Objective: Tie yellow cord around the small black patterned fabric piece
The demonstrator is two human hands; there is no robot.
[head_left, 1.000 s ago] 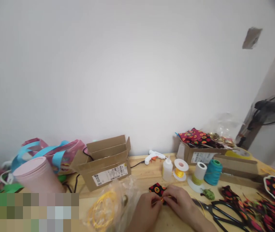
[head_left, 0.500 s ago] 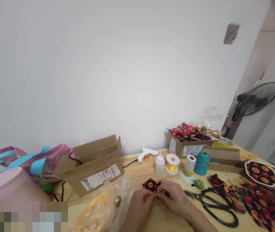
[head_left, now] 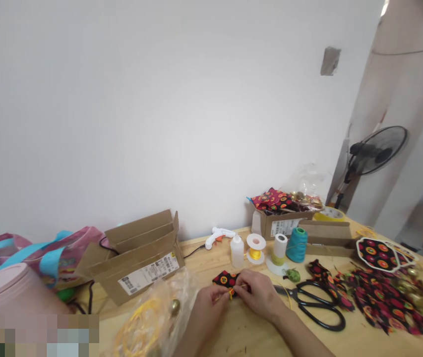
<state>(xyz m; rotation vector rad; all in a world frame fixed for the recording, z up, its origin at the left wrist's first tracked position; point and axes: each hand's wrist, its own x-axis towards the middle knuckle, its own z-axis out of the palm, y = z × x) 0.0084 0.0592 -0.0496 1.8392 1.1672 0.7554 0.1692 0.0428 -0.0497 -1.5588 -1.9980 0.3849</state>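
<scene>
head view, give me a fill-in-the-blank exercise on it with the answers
The left hand and right hand are at the patterned fabric, and the scissors lie beside the ____ hand.
The scissors have ____ handles.
The white glue gun has an ____ trigger.
In the picture, the squeeze bottle stands to the ____ of the spool of yellow cord.

Missing words: right; black; orange; left.

Cloth piece [head_left: 224, 278] matt; ball [head_left: 174, 307] glossy metal; table [head_left: 256, 327] wood
</scene>
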